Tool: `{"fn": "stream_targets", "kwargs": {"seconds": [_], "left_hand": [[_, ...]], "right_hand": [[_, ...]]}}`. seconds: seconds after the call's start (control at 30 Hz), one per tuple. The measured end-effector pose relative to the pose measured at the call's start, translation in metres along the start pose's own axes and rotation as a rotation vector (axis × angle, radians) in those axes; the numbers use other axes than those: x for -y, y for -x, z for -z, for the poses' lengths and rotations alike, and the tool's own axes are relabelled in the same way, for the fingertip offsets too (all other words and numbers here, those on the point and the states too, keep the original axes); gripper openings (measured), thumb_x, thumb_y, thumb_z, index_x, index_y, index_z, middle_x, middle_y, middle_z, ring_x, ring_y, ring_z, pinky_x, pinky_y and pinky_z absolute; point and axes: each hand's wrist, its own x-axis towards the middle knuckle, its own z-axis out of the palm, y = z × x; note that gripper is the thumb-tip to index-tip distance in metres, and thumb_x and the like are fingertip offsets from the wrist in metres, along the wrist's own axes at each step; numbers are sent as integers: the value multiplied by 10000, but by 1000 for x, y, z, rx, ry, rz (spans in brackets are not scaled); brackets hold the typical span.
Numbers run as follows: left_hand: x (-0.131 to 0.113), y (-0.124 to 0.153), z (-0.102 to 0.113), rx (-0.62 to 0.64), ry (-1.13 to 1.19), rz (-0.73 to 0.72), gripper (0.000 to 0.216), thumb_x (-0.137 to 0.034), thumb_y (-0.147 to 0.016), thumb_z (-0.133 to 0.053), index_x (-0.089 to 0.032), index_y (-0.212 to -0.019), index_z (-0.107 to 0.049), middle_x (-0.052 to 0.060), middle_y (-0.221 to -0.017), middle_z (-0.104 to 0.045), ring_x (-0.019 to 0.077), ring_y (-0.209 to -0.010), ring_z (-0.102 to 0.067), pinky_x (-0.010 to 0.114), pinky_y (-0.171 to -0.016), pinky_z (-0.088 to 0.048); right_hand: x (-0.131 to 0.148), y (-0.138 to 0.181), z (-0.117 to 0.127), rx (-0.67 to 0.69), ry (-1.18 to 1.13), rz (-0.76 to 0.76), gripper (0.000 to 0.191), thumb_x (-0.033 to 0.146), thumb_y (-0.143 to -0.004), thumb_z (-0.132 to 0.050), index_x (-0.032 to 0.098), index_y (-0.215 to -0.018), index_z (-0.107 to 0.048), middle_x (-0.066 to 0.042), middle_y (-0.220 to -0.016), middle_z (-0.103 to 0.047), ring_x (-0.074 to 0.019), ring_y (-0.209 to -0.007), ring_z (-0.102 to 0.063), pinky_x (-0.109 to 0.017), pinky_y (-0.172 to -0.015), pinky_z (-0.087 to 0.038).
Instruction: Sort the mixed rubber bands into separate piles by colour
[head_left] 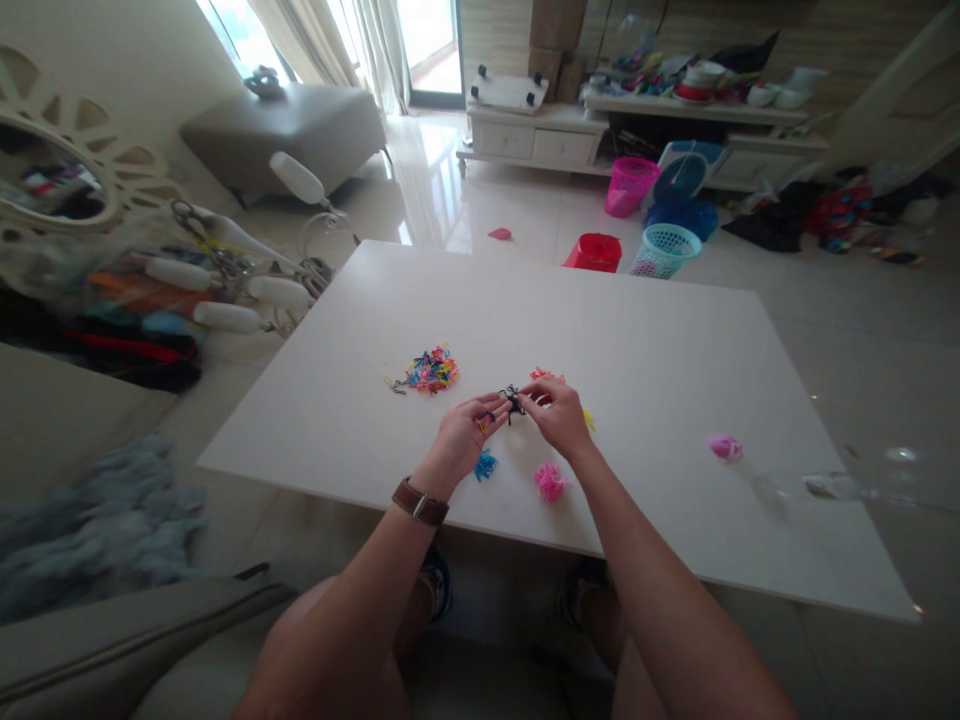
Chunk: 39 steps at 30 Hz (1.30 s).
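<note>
Both hands meet over the middle of a white table (660, 330). My left hand (465, 435), with a brown watch strap at the wrist, and my right hand (559, 412) pinch a small clump of black bands (512, 399) between their fingertips. Under the hands lie small sorted clumps: blue bands (485, 466), pink bands (549, 482), a red-orange clump (545, 375) and a bit of yellow (589, 420). A mixed pile of coloured bands (429, 371) lies to the left of the hands.
A pink clump (725, 447) and a clear plastic bag (847, 485) lie at the table's right. On the floor beyond stand a red bin (594, 252), a teal basket (664, 249) and a pink basket (630, 185). A grey ottoman (292, 130) is at the back left.
</note>
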Motion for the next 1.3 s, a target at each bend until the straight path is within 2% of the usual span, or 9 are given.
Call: {"fn": "stream_targets", "kwargs": {"seconds": [0.07, 0.13, 0.3, 0.47, 0.77, 0.87, 1.03, 1.13, 1.3], "left_hand": [[-3, -2, 1, -27, -1, -17, 318, 73, -705, -477, -35, -932, -672, 207, -998, -744, 228, -960, -748, 310, -921, -589], [-6, -3, 2, -40, 15, -45, 360, 110, -669, -455, -28, -929, -662, 207, -989, -743, 236, -976, -749, 306, -939, -587], [-15, -3, 3, -77, 64, -100, 373, 139, -666, -446, -27, -926, -657, 186, -943, -741, 249, -1010, -746, 304, -956, -590], [-18, 2, 4, -70, 99, -111, 345, 136, -693, -470, -40, -923, -659, 179, -945, -741, 254, -1063, -733, 300, -961, -590], [-21, 4, 6, -88, 127, -85, 272, 54, -786, -475, -43, -967, -653, 189, -946, -737, 251, -1024, -742, 301, -913, -604], [-23, 4, 6, -91, 127, -56, 279, 26, -800, -478, -41, -1008, -651, 189, -953, -735, 243, -1009, -742, 296, -897, -602], [-20, 2, 6, -90, 116, -28, 257, -22, -821, -502, -68, -1027, -648, 168, -946, -738, 212, -931, -741, 294, -847, -602], [-16, 1, 6, -79, 99, -32, 204, -42, -837, -509, -72, -981, -650, 150, -905, -736, 176, -836, -726, 273, -797, -593], [-11, 1, 5, -49, 48, -6, 182, -62, -839, -524, -77, -943, -672, 104, -827, -718, 131, -733, -679, 227, -718, -552]], "right_hand": [[-5, -3, 5, -101, 43, -100, 116, 277, -808, -678, 185, -780, -742, -39, -756, -720, -161, -652, -643, -293, -663, -519], [-12, -4, 7, -133, 95, -181, 101, 269, -791, -687, 187, -764, -739, -42, -733, -732, -179, -667, -661, -309, -698, -524], [-26, 0, -5, -25, 230, -266, 69, 225, -779, -685, 206, -748, -744, -38, -748, -754, -187, -701, -683, -305, -725, -513], [-24, 4, -23, 72, 305, -266, 87, 209, -793, -676, 221, -761, -756, -23, -762, -759, -173, -717, -684, -278, -732, -498], [-20, 4, -44, 105, 448, -260, 70, 248, -814, -692, 239, -776, -751, -30, -804, -758, -194, -785, -682, -287, -738, -473], [-13, 2, -41, 60, 403, -222, 72, 270, -819, -702, 224, -771, -728, -23, -758, -730, -182, -732, -653, -285, -715, -469], [10, 1, -33, -20, 159, 4, 162, 311, -885, -659, 191, -796, -720, -24, -777, -664, -142, -671, -591, -269, -684, -478], [18, 4, -30, 60, 93, 89, 127, 309, -875, -695, 201, -840, -754, -23, -820, -634, -131, -682, -579, -265, -680, -480], [15, 9, -30, 152, 58, 120, 90, 260, -840, -743, 231, -911, -790, -10, -857, -618, -115, -686, -567, -264, -693, -481]]}}
